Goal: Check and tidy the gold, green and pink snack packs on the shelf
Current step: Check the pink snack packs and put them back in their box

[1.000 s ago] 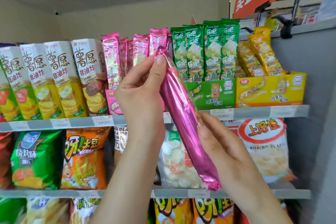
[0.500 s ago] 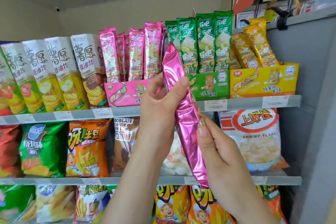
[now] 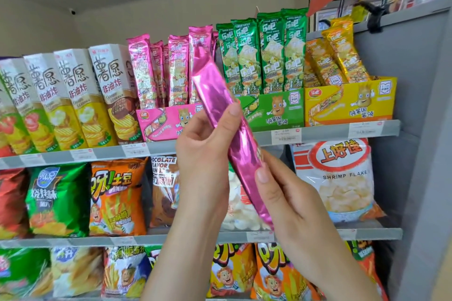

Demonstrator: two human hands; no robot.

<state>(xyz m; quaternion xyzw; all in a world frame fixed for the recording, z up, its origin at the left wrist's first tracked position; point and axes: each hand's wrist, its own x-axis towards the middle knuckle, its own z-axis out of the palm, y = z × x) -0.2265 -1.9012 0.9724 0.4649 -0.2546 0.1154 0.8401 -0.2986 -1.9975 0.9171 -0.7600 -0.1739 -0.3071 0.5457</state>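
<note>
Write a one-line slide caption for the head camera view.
Shelf check: left hand and right hand hold a pink snack pack tilted before shelved pink packs, green packs and gold packs.

On white bag (image 3: pixel 342 193): "SHRIMP FLAKE", "上好佳". On brown bag (image 3: pixel 162 193): "CHOCOLATE FLAVOR". On green packs (image 3: pixel 265 56): "乐吧". On price label (image 3: pixel 286 134): "2.50".

Bare hands, left hand (image 3: pixel 203 146) and right hand (image 3: pixel 286 205), on bare forearms (image 3: pixel 188 252); fingernails (image 3: pixel 235 112) short, natural
</note>
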